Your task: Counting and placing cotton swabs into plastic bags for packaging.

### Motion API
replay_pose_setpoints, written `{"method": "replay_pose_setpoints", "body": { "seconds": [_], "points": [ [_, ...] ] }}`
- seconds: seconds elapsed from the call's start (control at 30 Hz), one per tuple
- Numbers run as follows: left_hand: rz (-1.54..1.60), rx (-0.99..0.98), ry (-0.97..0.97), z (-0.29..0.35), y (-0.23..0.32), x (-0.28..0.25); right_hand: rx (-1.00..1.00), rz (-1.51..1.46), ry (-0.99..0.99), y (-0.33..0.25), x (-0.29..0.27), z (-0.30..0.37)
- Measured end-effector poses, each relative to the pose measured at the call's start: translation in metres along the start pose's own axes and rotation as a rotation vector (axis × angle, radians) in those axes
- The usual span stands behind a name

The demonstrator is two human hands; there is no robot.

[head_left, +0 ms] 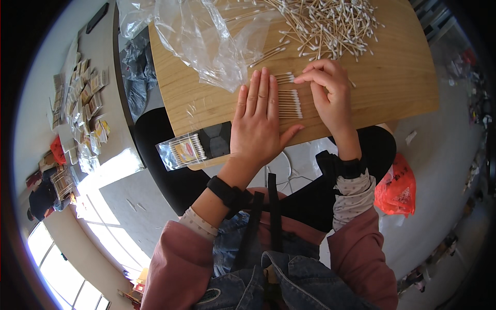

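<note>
My left hand (257,124) lies flat on the wooden table, its fingers stretched over a row of cotton swabs (289,104) laid side by side. The white tips of that row show to the right of my palm. Just above it, a few more swabs (284,77) poke out past my fingertips. My right hand (331,95) is pinched at the tip of one of these, thumb and forefinger together. A large loose heap of cotton swabs (336,28) lies at the far side. Left of my wrist is a clear packet of swabs (187,150) with a yellow label.
Crumpled clear plastic bags (206,44) cover the table's far left. Many packed swab bundles (85,93) lie on another table at the left. A red plastic bag (397,186) is at the right, below the wooden table (398,93). Another person (39,199) is at the far left.
</note>
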State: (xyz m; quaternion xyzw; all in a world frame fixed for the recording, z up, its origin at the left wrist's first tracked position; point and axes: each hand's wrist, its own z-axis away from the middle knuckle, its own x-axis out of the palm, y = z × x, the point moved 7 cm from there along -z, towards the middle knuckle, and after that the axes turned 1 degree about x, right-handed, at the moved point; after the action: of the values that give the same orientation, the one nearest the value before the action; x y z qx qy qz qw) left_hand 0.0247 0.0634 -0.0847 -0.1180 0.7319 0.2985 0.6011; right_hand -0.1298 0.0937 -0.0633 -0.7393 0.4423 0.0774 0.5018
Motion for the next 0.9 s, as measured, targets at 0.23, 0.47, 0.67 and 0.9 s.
{"method": "replay_pose_setpoints", "body": {
  "seconds": [0.23,0.47,0.67,0.9],
  "points": [
    [0.0,0.0,0.0,0.0,-0.001,-0.001,-0.039,0.057,-0.013,-0.003,0.003,-0.002],
    [0.009,0.0,0.005,0.0,0.0,-0.001,-0.024,0.022,0.038,-0.004,0.001,-0.006],
    [0.018,-0.001,0.01,0.0,0.0,-0.002,-0.065,0.106,0.004,-0.005,0.003,-0.008],
    [0.022,0.001,0.025,0.0,0.0,-0.002,-0.028,0.069,0.019,0.002,-0.001,-0.011]
  ]
}}
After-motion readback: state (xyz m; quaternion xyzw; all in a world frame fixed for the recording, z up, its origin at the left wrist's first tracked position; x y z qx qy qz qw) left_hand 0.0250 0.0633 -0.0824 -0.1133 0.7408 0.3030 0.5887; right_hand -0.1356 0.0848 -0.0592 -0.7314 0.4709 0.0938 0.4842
